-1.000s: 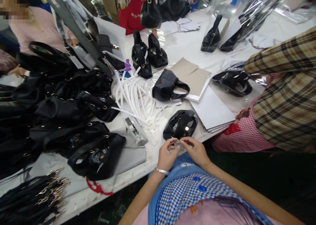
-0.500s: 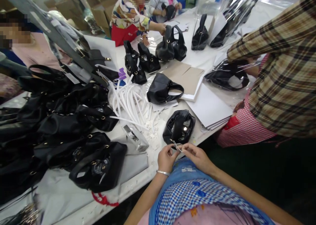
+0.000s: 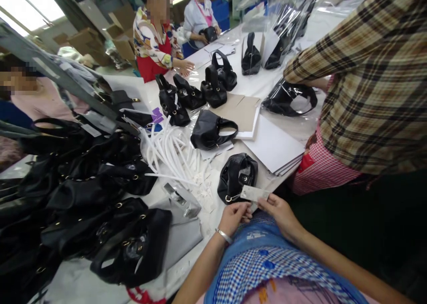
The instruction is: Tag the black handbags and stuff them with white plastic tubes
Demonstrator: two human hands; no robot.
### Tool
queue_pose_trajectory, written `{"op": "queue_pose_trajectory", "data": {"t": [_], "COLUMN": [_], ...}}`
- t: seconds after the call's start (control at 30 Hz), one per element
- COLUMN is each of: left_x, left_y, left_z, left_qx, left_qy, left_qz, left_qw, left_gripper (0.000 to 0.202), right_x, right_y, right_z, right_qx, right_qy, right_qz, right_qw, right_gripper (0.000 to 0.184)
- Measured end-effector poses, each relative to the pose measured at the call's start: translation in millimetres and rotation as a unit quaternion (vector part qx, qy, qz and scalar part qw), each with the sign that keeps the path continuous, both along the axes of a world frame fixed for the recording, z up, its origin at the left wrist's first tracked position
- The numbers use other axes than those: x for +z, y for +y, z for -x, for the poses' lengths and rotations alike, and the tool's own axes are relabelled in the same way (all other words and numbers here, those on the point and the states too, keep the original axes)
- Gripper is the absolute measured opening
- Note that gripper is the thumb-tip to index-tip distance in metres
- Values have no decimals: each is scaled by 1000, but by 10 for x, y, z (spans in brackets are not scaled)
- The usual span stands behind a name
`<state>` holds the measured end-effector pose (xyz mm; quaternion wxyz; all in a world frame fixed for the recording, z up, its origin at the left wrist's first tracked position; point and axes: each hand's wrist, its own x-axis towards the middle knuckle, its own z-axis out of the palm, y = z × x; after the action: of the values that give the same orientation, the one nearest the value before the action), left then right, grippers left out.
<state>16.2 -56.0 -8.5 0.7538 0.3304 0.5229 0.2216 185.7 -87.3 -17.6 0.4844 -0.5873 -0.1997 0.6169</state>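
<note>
A small black handbag rests at the table edge right in front of me, with a gold ring low on its near side. A pale tag is pinched in my right hand, and a thin cord links it to the ring. My left hand is closed just below the bag, fingertips together; whatever they hold is too small to make out. Beyond this bag another black handbag lies tipped on white paper.
Many black bags are heaped on the left. White tubes, a tape dispenser and a stack of white boards lie on the table. A co-worker in a plaid shirt handles a bagged handbag on the right; other people work across the table.
My right hand has come away from the left and now shows the tag face up. Across the table, a co-worker's hand has let go of a bag and drawn back.
</note>
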Motion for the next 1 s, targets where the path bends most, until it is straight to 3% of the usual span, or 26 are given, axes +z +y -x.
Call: {"op": "queue_pose_trajectory", "data": {"t": [0.07, 0.13, 0.23, 0.3, 0.37, 0.47, 0.63, 0.77, 0.9, 1.0], "left_x": [77, 182, 323, 359, 338, 260, 214, 208, 123, 73], "left_y": [75, 175, 362, 490, 602, 708, 679, 590, 649, 775], "left_z": [70, 141, 158, 106, 48, 36, 191, 273, 267, 227], "left_qx": [-22, 0, 44, 29, -30, -114, -86, -101, -105, -170], "left_qy": [81, 191, 292, 291, 272, 263, 164, 82, 117, 192], "left_qz": [-87, -183, -304, -344, -354, -343, -309, -261, -204, -286], "left_qw": [993, 964, 906, 892, 894, 895, 933, 957, 966, 923], "left_gripper": [44, 43, 32, 33, 43, 35, 25, 33, 47, 34], "right_x": [12, -3, -74, -107, -96, -27, -9, -59, -62, -59], "right_y": [103, 233, 450, 594, 722, 863, 944, 894, 865, 908], "right_z": [-60, -115, -147, -139, -117, -74, 0, 76, 187, 203], "right_qx": [-68, -84, -39, -1, 38, 106, 227, 262, 296, 315], "right_qy": [-8, -24, -99, -183, -263, -363, -464, -531, -532, -507], "right_qz": [-17, -39, -76, -97, -121, -157, -160, -107, -113, -139], "right_qw": [997, 995, 991, 978, 957, 912, 841, 799, 786, 790], "right_gripper": [39, 39, 38, 36, 33, 28, 23, 22, 22, 25]}}
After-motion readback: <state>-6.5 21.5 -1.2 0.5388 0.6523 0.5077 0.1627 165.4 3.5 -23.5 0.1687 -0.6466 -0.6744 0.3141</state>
